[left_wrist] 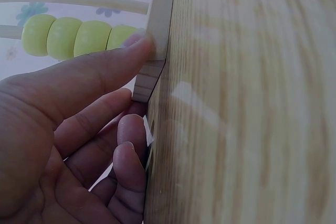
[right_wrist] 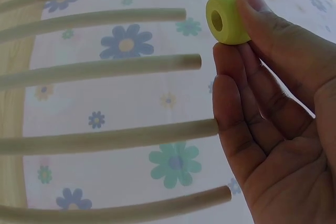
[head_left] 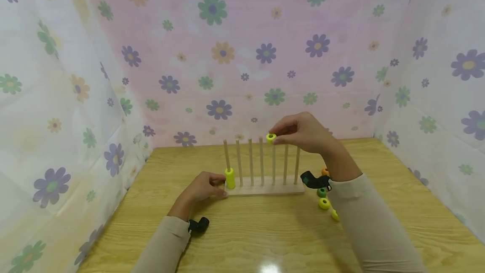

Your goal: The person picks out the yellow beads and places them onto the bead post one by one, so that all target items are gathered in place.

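A wooden peg rack (head_left: pixel 261 190) with several upright pegs stands on the table. Its leftmost peg bears a stack of yellow beads (head_left: pixel 230 179), which the left wrist view shows as several rounded beads (left_wrist: pixel 64 38) touching one another. My left hand (head_left: pixel 201 189) holds the left end of the rack's base (left_wrist: pixel 161 17), thumb on one side and fingers at the other. Above the pegs right of the middle, my right hand (head_left: pixel 305 133) pinches a single yellow bead (right_wrist: pixel 231 22) between thumb and fingertips. In the right wrist view, the bead's hole faces the pegs, and the bead is off them.
Loose beads lie right of the rack, partly hidden by my right forearm: a green bead (head_left: pixel 321 194), a yellow bead (head_left: pixel 323 204), another yellow bead (head_left: pixel 335 215) and an orange bead (head_left: pixel 325 172). Flower-patterned cloth (head_left: pixel 242 66) encloses the wooden table (head_left: pixel 250 235) at the back and sides.
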Available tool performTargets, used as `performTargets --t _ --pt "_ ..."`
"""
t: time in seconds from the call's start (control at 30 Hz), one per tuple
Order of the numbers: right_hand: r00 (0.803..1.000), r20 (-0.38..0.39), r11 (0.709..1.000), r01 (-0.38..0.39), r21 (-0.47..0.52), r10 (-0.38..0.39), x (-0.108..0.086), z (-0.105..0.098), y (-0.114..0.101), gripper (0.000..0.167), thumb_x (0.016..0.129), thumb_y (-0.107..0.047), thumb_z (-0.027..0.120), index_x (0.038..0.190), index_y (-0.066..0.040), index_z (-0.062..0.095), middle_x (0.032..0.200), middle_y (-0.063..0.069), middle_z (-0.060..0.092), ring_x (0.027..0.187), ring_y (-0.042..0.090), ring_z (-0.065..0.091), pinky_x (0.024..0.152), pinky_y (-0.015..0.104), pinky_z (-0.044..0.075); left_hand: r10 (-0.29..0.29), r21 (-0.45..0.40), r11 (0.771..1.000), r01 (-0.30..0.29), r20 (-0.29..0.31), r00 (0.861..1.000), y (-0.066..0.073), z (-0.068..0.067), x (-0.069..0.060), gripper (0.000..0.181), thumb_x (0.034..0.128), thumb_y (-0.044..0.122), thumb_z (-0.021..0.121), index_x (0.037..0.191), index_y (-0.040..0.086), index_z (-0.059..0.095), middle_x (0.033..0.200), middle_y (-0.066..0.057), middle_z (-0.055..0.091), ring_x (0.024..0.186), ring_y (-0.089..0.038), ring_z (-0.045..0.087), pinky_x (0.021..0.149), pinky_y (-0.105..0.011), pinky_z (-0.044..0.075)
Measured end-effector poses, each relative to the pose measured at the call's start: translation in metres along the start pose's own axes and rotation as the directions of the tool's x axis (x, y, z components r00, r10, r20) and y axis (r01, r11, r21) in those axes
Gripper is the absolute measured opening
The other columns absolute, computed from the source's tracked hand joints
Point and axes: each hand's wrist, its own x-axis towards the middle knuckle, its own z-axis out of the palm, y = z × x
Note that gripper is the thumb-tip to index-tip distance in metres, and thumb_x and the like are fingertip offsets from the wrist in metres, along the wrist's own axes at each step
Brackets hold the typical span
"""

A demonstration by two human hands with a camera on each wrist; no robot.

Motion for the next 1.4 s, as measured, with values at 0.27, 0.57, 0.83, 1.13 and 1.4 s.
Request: performTargets --t 0.27,0.57,0.83,1.13,1.4 --pt "0.999 0.033 0.999 -0.008 0.041 0.007 0.008 0.009 -0.005 0.016 0.091 -0.019 0.082 0.107 -0.018 0.081 0.107 0.001 0.077 0.094 0.019 0.076 0.083 0.033 0.062 0.016 -0.021 1.000 -0.016 0.002 1.000 -0.001 0.000 0.000 0.057 0.0821 0.022 0.090 0.135 0.015 0.071 0.138 -0.006 0.067 0.113 -0.023 0.065 0.100 -0.047 0.054" --pt "1.000 0.018 1.000 -0.026 0.014 0.026 0.013 0.020 -0.007 0.017 0.090 -0.021 0.083 0.107 -0.020 0.081 0.108 -0.002 0.077 0.095 0.015 0.075 0.083 0.031 0.062 0.012 -0.013 1.000 -0.012 0.013 1.000 -0.003 0.002 0.000 0.059 0.0821 0.022 0.090 0.137 0.014 0.070 0.138 -0.007 0.067 0.113 -0.023 0.066 0.099 -0.045 0.055" --pt "1.000 0.016 1.000 -0.010 0.001 0.010 0.021 0.028 -0.013 0.016 0.090 -0.023 0.083 0.107 -0.022 0.081 0.107 -0.004 0.077 0.094 0.014 0.075 0.083 0.032 0.061 0.029 -0.036 0.999 -0.029 0.017 0.999 -0.004 0.001 0.001 0.058 0.0832 0.020 0.089 0.137 0.012 0.069 0.139 -0.009 0.067 0.118 -0.027 0.065 0.101 -0.047 0.055" --pt "0.999 0.017 0.998 0.026 0.051 -0.027 0.029 0.038 -0.017 0.015 0.090 -0.020 0.083 0.105 -0.021 0.082 0.105 -0.002 0.077 0.093 0.016 0.076 0.083 0.033 0.062 0.036 -0.036 0.999 -0.035 0.010 0.999 -0.003 0.001 0.002 0.058 0.0825 0.020 0.090 0.137 0.012 0.070 0.139 -0.008 0.067 0.124 -0.028 0.063 0.105 -0.049 0.052" --pt "1.000 0.019 0.999 0.020 0.033 -0.020 0.036 0.045 -0.020 0.016 0.090 -0.024 0.083 0.105 -0.023 0.081 0.107 -0.004 0.076 0.094 0.013 0.075 0.084 0.031 0.061 0.031 -0.037 0.999 -0.031 0.010 0.999 -0.003 0.001 0.001 0.057 0.0827 0.019 0.089 0.136 0.012 0.070 0.139 -0.010 0.067 0.123 -0.030 0.064 0.106 -0.051 0.052"
